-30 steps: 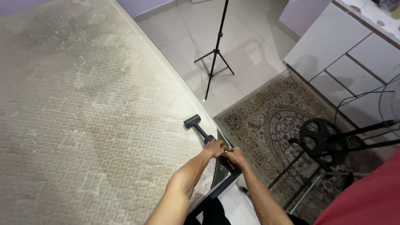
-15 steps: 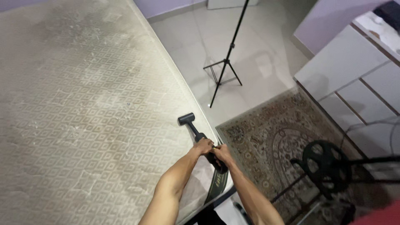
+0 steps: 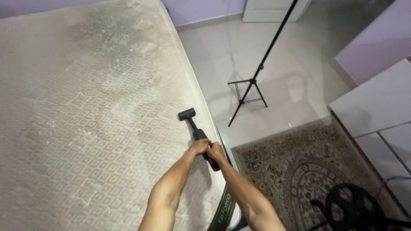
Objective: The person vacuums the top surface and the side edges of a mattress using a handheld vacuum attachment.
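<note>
Both hands clenched on the vacuum (image 3: pixel 198 134) body, left hand (image 3: pixel 199 146) just above right hand (image 3: pixel 215 152), side by side. Nozzle sticks out ahead of the grip, its head pressed on the mattress (image 3: pixel 85 107) near the right edge. Vacuum is dark grey, slim, T-shaped head, small yellow mark between the hands. Rug (image 3: pixel 295 171) and tripod (image 3: pixel 257 81) on the floor to the right

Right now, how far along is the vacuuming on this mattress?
Done: nothing I can confirm; the mattress shows pale dusty patches nearly everywhere. In hand: left hand and right hand grip the black handheld vacuum, its nozzle on the right edge. Left: seemingly most of the surface.
</note>
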